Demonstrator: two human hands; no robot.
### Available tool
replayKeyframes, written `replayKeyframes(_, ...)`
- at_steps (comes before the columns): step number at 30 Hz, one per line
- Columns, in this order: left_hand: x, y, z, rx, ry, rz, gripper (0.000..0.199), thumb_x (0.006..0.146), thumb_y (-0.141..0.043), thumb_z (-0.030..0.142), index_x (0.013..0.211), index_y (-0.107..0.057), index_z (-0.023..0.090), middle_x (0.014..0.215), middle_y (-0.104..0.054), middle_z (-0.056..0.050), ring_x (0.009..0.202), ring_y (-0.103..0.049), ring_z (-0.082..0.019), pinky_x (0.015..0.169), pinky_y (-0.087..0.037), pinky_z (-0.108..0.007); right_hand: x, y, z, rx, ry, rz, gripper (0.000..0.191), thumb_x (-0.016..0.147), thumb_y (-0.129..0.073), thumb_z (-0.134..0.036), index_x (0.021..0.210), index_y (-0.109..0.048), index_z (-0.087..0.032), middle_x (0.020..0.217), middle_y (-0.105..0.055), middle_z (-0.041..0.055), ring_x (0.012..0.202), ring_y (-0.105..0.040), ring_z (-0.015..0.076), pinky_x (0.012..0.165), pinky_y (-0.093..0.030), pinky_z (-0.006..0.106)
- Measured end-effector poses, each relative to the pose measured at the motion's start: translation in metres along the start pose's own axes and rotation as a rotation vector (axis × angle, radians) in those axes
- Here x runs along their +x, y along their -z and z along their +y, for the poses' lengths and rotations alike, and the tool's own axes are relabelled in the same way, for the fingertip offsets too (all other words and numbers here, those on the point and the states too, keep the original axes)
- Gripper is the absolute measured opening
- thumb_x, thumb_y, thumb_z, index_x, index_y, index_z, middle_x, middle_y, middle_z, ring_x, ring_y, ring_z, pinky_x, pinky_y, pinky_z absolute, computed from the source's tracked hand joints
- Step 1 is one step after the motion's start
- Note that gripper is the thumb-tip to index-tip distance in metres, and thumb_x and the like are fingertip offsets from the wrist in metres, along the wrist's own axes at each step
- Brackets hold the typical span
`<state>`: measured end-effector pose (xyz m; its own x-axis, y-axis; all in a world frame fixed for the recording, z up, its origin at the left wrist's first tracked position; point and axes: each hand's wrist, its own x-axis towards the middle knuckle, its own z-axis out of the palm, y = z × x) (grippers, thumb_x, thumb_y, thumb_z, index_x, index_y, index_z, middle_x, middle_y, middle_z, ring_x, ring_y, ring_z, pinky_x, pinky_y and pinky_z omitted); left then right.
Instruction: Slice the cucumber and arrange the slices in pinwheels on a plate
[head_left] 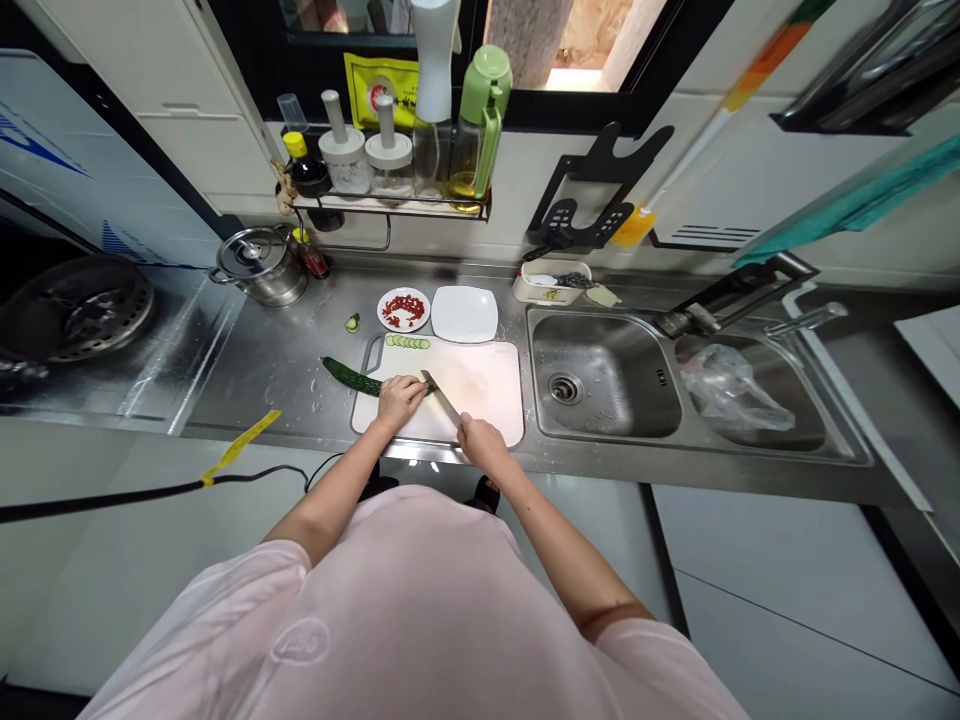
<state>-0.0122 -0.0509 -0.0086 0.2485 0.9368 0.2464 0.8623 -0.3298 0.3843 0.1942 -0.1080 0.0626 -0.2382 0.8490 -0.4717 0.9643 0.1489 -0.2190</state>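
On a white cutting board (487,385), my left hand (400,402) is closed over the right part of a dark green cucumber (349,377), whose left end sticks out past the board. My right hand (482,441) grips the handle of a knife (442,398). The blade points up and left, its front part beside the cucumber's cut end near my left fingertips. Several pale cucumber slices (407,342) lie in a row along the board's top left edge. A small cucumber end piece (352,323) rests on the steel counter, left of the plates.
Behind the board are a plate of chopped red pieces (404,296) and a white plate (465,314). A double sink (607,375) is at the right, with a plastic bag (731,388). A lidded pot (262,268) and a wok (71,305) stand left. Above hangs a bottle shelf (394,205).
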Motion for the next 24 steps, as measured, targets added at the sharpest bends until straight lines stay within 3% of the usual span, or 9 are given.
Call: replayKeyframes(24, -0.002, -0.003, -0.001, -0.014, -0.016, 0.029, 0.023, 0.091, -0.049, 0.035, 0.097, -0.070, 0.028, 0.097, -0.067, -0.005, 0.093, -0.056, -0.018, 0.081, -0.035, -0.034, 0.058, 0.020, -0.038, 0.053, 0.046, 0.090, 0.026, 0.095, -0.031, -0.018, 0.112, -0.051, -0.015, 0.104, -0.066, 0.0131, 0.096, -0.062, 0.0213, 0.079, -0.041, 0.028)
